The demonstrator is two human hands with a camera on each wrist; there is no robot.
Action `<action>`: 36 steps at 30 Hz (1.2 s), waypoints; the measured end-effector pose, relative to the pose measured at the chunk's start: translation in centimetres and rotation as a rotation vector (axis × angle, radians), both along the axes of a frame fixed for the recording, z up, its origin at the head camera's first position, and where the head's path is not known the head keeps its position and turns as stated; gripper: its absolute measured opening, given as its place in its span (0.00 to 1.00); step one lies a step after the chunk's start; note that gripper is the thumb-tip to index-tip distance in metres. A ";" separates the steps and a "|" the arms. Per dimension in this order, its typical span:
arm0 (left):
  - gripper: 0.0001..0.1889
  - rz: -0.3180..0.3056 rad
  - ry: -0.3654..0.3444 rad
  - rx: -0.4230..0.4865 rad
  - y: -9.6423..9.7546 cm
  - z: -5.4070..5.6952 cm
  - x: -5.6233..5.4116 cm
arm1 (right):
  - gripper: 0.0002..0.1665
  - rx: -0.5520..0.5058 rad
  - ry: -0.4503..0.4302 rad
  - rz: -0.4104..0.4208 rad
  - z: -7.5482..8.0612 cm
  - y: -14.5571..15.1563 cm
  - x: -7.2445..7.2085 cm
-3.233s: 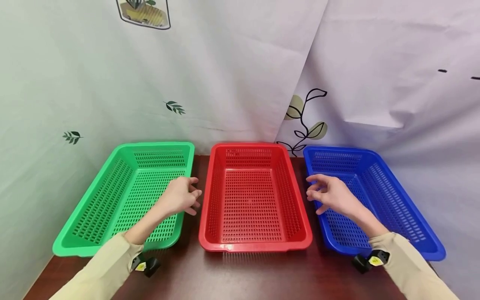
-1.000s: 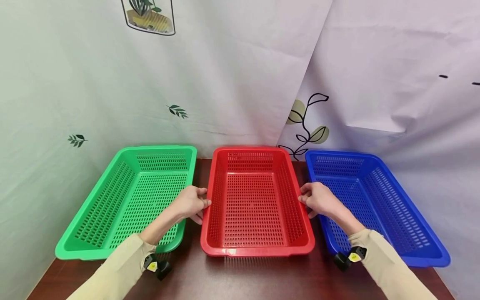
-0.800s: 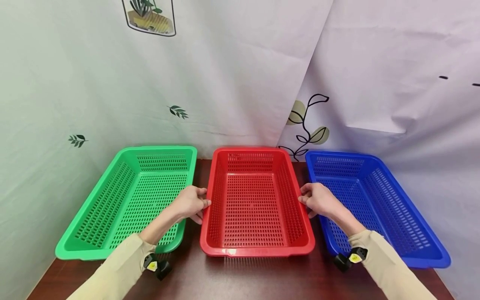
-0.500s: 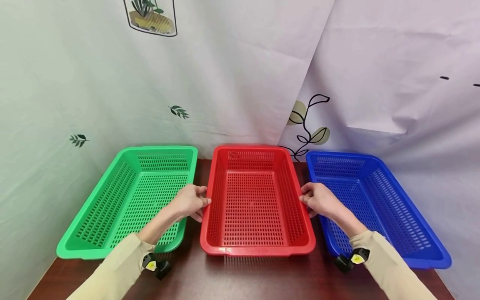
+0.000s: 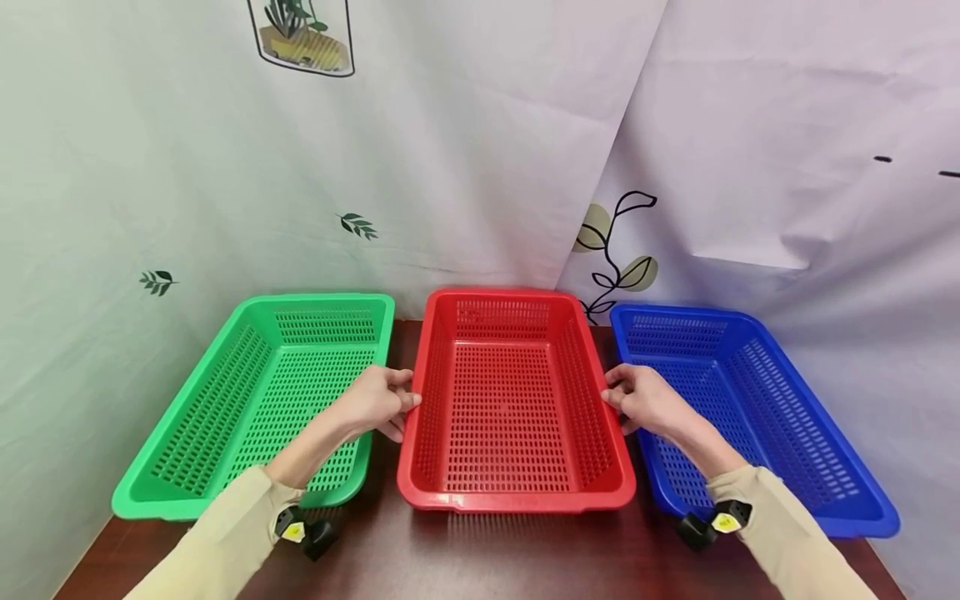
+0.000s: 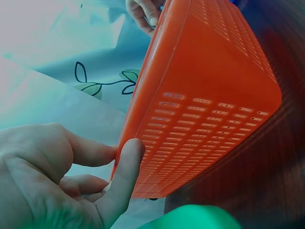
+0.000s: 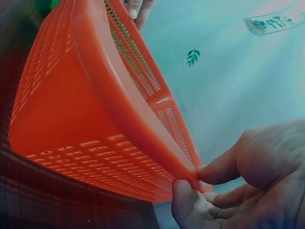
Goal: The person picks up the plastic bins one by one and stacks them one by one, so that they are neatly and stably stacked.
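A red perforated plastic basket (image 5: 517, 502) stands between the other two, with nothing inside. My left hand (image 5: 375, 400) pinches its left rim; the left wrist view shows thumb and fingers on either side of the edge. On the opposite side my right hand (image 5: 647, 402) pinches the right rim, and in the right wrist view thumb and finger meet across the basket's edge (image 7: 143, 129). The basket looks slightly raised, though how far its base is off the table cannot be told.
To the left is a green basket (image 5: 157, 507) of the same kind, and to the right a blue basket (image 5: 862, 523). All rest on a dark reddish-brown table (image 5: 480, 567). A pale printed curtain (image 5: 465, 167) hangs close behind them.
Both hands have moved inward from over the gaps and taken hold of the red basket's rims. Over the last second the red basket has come up slightly, growing a little larger in view.
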State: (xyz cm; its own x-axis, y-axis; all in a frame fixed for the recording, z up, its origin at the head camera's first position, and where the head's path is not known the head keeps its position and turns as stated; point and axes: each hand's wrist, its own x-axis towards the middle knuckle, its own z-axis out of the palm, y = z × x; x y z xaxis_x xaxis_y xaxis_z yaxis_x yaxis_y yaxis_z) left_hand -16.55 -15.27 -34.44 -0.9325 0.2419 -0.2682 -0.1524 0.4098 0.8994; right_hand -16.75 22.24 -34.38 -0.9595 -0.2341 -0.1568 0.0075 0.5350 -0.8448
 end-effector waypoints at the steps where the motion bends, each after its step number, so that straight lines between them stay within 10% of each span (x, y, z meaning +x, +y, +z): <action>1: 0.29 0.000 0.000 0.006 -0.1 0.1 0.0 | 0.13 -0.001 -0.001 -0.003 0.1 0.0 0.0; 36: 0.28 -0.044 0.002 0.087 -2.9 4.0 -0.1 | 0.18 -0.134 0.004 0.021 3.9 -0.4 0.6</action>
